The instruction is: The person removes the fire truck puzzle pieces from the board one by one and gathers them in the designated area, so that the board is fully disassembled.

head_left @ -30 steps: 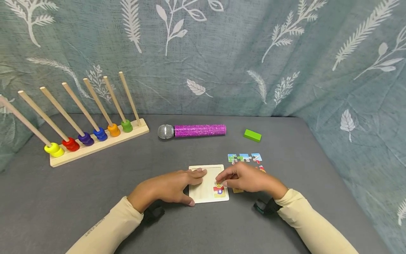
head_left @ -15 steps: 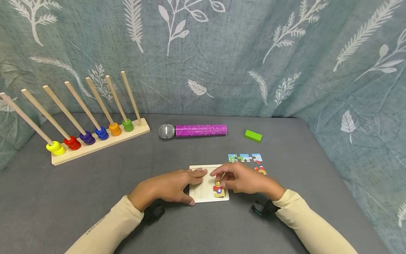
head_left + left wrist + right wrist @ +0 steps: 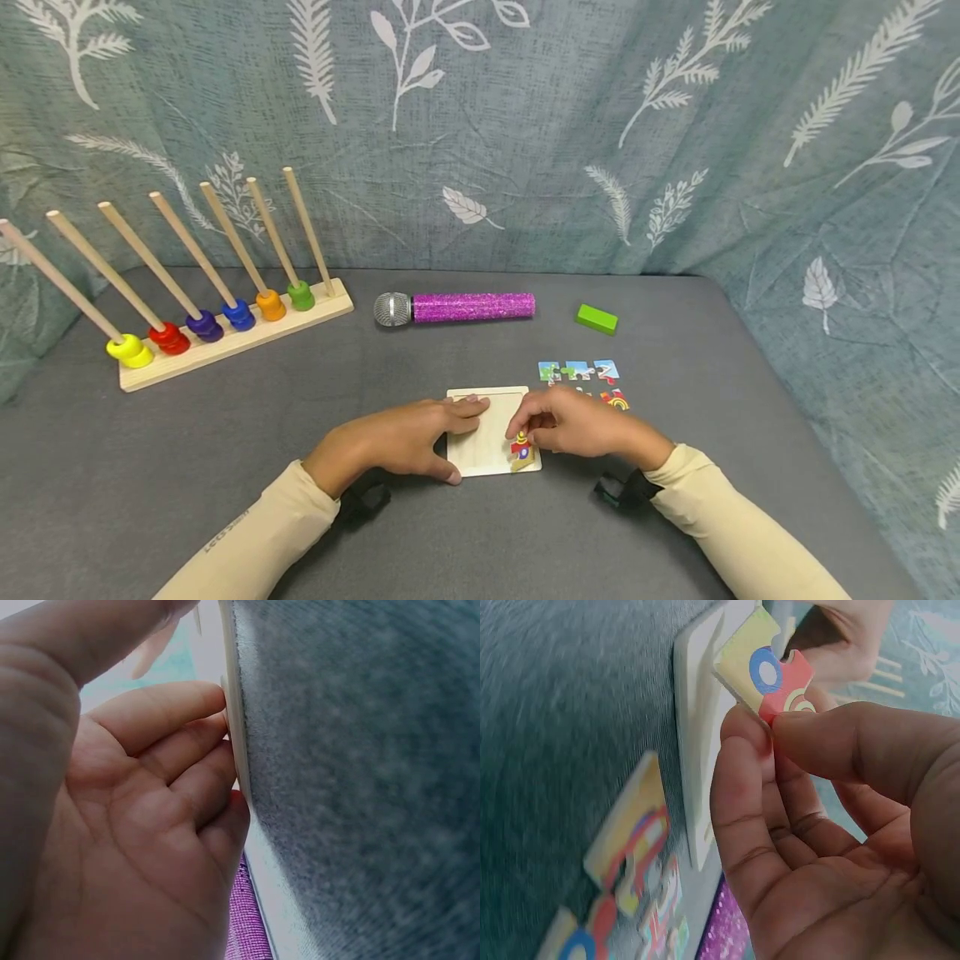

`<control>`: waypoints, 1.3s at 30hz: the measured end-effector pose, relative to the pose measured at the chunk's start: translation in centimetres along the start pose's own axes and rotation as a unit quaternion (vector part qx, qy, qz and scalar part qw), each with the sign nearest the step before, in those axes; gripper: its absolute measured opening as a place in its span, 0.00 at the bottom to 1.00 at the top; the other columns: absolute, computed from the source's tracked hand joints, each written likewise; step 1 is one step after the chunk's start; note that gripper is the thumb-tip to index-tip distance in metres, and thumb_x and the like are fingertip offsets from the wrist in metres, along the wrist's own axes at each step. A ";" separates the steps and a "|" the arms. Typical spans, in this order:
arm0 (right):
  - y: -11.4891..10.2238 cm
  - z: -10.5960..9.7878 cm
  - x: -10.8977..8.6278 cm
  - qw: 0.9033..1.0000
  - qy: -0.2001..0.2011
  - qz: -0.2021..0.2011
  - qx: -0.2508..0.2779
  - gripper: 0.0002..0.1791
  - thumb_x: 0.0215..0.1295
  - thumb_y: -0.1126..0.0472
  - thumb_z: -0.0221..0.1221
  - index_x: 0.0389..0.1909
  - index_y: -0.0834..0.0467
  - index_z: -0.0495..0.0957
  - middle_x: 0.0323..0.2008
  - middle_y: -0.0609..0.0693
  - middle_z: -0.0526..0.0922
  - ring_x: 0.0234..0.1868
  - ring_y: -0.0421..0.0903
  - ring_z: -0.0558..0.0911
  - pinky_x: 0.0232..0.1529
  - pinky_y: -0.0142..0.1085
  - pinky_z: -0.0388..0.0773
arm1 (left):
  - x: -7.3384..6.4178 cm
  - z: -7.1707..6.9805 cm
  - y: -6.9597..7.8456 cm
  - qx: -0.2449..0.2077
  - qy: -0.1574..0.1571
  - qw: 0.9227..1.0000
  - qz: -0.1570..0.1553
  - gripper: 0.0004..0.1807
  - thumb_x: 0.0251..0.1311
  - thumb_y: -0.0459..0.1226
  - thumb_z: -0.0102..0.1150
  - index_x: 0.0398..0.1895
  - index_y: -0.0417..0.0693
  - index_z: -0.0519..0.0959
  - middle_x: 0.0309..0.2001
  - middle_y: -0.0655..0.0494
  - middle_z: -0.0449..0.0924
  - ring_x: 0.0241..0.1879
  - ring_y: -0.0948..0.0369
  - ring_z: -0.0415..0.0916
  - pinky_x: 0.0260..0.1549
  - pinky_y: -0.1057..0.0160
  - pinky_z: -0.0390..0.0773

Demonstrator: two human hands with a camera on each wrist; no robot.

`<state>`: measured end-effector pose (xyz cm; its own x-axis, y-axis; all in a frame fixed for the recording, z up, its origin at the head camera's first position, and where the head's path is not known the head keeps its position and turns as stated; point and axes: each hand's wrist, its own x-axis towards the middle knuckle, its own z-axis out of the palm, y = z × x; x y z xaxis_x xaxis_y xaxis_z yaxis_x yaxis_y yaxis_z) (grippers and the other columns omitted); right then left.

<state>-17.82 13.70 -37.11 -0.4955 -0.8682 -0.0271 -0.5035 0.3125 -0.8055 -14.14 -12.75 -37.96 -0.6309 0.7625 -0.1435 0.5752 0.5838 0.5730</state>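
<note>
A square wooden puzzle tray (image 3: 480,454) with a raised rim lies on the dark table. My left hand (image 3: 405,437) rests on its left side, fingers extended over the surface and thumb at the near left corner. Between thumb and fingers, my right hand (image 3: 581,423) pinches a jigsaw puzzle piece (image 3: 766,671) printed in yellow, red and blue. That piece is tilted and held over the tray's right side. Loose puzzle pieces (image 3: 577,371) lie right of the tray, some hidden behind the right hand; several pieces (image 3: 641,832) also show in the right wrist view.
At the far left stands a wooden peg rack (image 3: 247,337) with coloured rings on most of its upright rods. A glittery purple microphone (image 3: 472,307) lies behind the tray, and a green block (image 3: 597,319) lies to its right. A patterned curtain (image 3: 480,133) hangs behind the table.
My right hand has shifted slightly about the tray's right side, and the pinched puzzle piece has turned and tilted. My left hand has stayed on the tray.
</note>
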 end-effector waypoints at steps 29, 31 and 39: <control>2.0 -4.3 -5.9 0.994 0.072 0.076 0.017 0.12 0.62 0.76 0.57 0.44 0.68 0.83 0.42 0.54 0.84 0.34 0.42 0.77 0.32 0.30 0.75 | -0.4 0.1 -0.1 0.009 0.005 1.000 0.003 0.38 0.55 0.39 0.70 0.67 0.34 0.68 0.73 0.45 0.55 0.72 0.49 0.53 0.67 0.50 0.58; 2.1 -4.4 -6.3 0.994 0.067 0.082 0.009 0.12 0.62 0.75 0.58 0.44 0.67 0.84 0.42 0.53 0.84 0.44 0.47 0.79 0.38 0.28 0.76 | -0.4 0.2 -0.1 0.004 0.003 1.000 0.000 0.38 0.55 0.39 0.70 0.67 0.34 0.68 0.74 0.46 0.55 0.72 0.50 0.52 0.67 0.50 0.58; 2.6 -5.0 -8.0 0.992 0.070 0.102 0.012 0.13 0.60 0.77 0.56 0.43 0.66 0.84 0.42 0.55 0.83 0.30 0.35 0.73 0.27 0.27 0.70 | -0.4 0.2 -0.1 0.000 0.002 1.000 -0.002 0.38 0.55 0.39 0.71 0.67 0.34 0.68 0.74 0.46 0.55 0.72 0.49 0.52 0.68 0.50 0.56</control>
<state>-18.73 23.38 -36.06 -0.6806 -0.7243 -0.1102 -0.3652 0.4658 -0.8060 -13.83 -13.04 -38.13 -0.6347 0.7594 -0.1427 0.5727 0.5863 0.5730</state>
